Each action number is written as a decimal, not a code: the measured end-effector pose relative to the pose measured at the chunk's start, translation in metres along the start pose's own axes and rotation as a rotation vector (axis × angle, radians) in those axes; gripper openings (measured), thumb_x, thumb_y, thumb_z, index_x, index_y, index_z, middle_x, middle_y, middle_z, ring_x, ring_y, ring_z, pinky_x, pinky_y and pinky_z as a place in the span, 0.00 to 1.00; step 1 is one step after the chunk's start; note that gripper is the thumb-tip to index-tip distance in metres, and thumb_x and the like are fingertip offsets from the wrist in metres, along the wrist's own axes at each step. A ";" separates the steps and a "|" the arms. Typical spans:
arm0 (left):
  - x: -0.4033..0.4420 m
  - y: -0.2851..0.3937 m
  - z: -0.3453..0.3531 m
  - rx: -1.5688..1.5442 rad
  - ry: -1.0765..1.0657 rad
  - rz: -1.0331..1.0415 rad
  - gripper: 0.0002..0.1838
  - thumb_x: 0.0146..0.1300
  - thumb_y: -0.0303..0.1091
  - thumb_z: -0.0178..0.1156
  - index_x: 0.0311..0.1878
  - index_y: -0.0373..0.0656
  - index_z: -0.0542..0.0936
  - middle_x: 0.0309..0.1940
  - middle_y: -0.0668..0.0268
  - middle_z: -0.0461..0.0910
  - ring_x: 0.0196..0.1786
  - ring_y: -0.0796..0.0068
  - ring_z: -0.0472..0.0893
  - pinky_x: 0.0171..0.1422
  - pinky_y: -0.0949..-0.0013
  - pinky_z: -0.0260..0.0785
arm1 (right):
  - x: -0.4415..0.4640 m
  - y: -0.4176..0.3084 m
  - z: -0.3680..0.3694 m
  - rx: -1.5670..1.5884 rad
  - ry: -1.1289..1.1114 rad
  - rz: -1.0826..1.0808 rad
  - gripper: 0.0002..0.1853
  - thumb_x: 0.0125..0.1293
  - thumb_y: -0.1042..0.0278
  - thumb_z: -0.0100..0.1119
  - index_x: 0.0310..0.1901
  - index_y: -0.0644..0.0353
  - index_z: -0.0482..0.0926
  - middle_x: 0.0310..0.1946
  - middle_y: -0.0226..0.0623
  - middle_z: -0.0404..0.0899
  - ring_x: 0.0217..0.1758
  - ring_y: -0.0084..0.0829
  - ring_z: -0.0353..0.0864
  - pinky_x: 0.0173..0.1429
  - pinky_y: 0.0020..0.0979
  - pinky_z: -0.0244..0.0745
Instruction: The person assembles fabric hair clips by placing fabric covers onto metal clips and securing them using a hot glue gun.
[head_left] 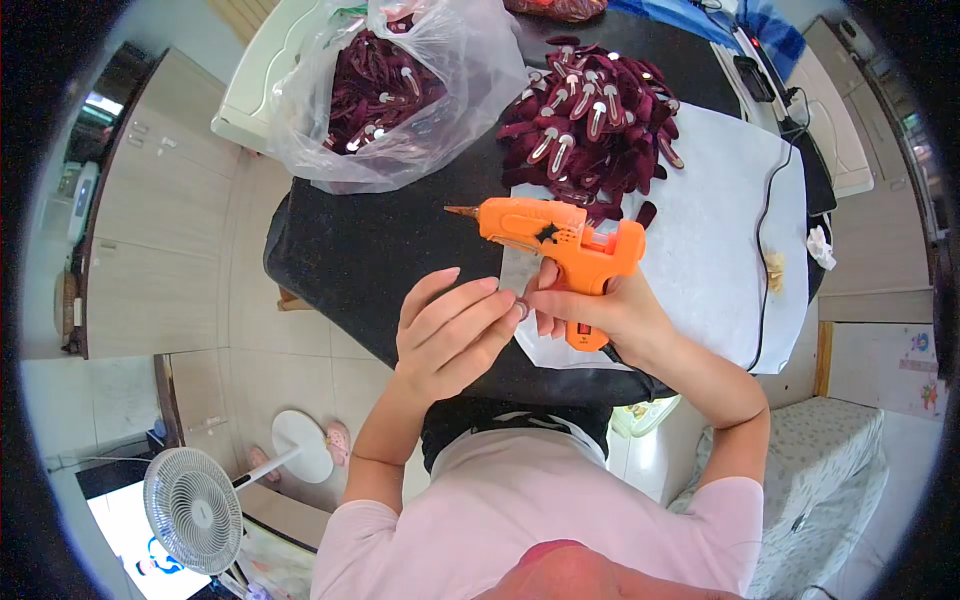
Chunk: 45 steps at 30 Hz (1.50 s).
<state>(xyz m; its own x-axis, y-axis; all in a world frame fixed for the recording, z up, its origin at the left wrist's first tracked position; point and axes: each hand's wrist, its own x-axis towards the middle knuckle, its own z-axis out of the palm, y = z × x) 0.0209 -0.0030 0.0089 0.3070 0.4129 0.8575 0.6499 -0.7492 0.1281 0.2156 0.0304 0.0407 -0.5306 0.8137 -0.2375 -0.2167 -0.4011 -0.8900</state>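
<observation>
An orange hot glue gun (565, 232) is gripped in my right hand (625, 315), its metal nozzle pointing left over the black table cover. My left hand (455, 335) is just left of it, thumb and fingers pinched on a small maroon-and-pale piece (521, 309) that is mostly hidden. The fingertips of my right hand come close to that piece; whether they touch it I cannot tell. Beyond the glue gun lies a pile of maroon velvet hair clips (590, 125) with silver metal clips showing.
A clear plastic bag (450, 130) of similar maroon pieces stands at the back left. White paper (710, 230) covers the right of the black-covered table (340, 250). A black cord (765, 220) runs across the paper. On the floor at left stands a white fan (195, 510).
</observation>
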 end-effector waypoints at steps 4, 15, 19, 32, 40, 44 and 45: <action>0.000 0.000 0.001 -0.005 0.013 -0.033 0.11 0.47 0.25 0.72 0.32 0.46 0.79 0.38 0.70 0.82 0.44 0.70 0.81 0.57 0.57 0.71 | -0.002 -0.004 0.002 -0.043 -0.001 -0.005 0.10 0.57 0.76 0.64 0.38 0.61 0.73 0.35 0.37 0.80 0.30 0.25 0.81 0.32 0.24 0.75; 0.001 -0.001 0.002 -0.009 0.039 -0.058 0.10 0.48 0.23 0.71 0.31 0.44 0.79 0.38 0.69 0.82 0.44 0.70 0.81 0.58 0.56 0.72 | -0.003 -0.001 0.000 0.048 -0.024 -0.068 0.08 0.60 0.74 0.62 0.40 0.62 0.74 0.35 0.39 0.81 0.29 0.25 0.81 0.31 0.23 0.75; 0.001 -0.001 0.002 0.017 0.049 -0.066 0.10 0.48 0.23 0.71 0.33 0.45 0.80 0.38 0.70 0.82 0.44 0.70 0.81 0.59 0.56 0.71 | 0.000 -0.002 -0.005 0.102 -0.037 -0.043 0.08 0.60 0.74 0.61 0.40 0.61 0.74 0.37 0.42 0.82 0.29 0.25 0.81 0.29 0.22 0.74; 0.005 -0.011 0.000 -0.021 0.084 -0.154 0.11 0.47 0.23 0.70 0.32 0.46 0.80 0.39 0.68 0.82 0.45 0.68 0.81 0.59 0.58 0.71 | 0.001 -0.015 -0.001 0.138 0.182 -0.028 0.07 0.61 0.71 0.56 0.40 0.55 0.70 0.44 0.49 0.81 0.34 0.26 0.82 0.34 0.21 0.73; 0.023 -0.024 -0.005 -0.581 -0.156 -0.588 0.12 0.49 0.15 0.66 0.35 0.41 0.78 0.36 0.62 0.82 0.43 0.67 0.82 0.53 0.64 0.74 | -0.003 -0.018 -0.002 0.167 0.275 -0.284 0.09 0.66 0.66 0.51 0.44 0.59 0.69 0.41 0.46 0.81 0.31 0.25 0.79 0.32 0.22 0.72; 0.057 -0.058 0.012 -1.142 -0.498 -1.116 0.08 0.59 0.26 0.63 0.41 0.34 0.78 0.35 0.63 0.81 0.40 0.76 0.81 0.48 0.73 0.73 | -0.013 -0.021 -0.008 0.149 0.283 -0.540 0.14 0.69 0.60 0.45 0.44 0.64 0.70 0.39 0.47 0.80 0.28 0.27 0.79 0.29 0.25 0.72; 0.066 -0.065 0.024 -1.142 -0.460 -1.102 0.11 0.60 0.30 0.62 0.43 0.34 0.78 0.36 0.62 0.81 0.40 0.75 0.81 0.48 0.72 0.73 | -0.016 -0.020 -0.011 0.165 0.265 -0.598 0.14 0.69 0.60 0.45 0.44 0.64 0.70 0.39 0.47 0.80 0.27 0.27 0.78 0.29 0.25 0.72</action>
<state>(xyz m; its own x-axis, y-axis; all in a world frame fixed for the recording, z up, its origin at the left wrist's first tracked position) 0.0157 0.0856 0.0448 0.3761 0.9238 -0.0718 -0.0700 0.1056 0.9919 0.2375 0.0305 0.0577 -0.0659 0.9831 0.1710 -0.5439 0.1083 -0.8322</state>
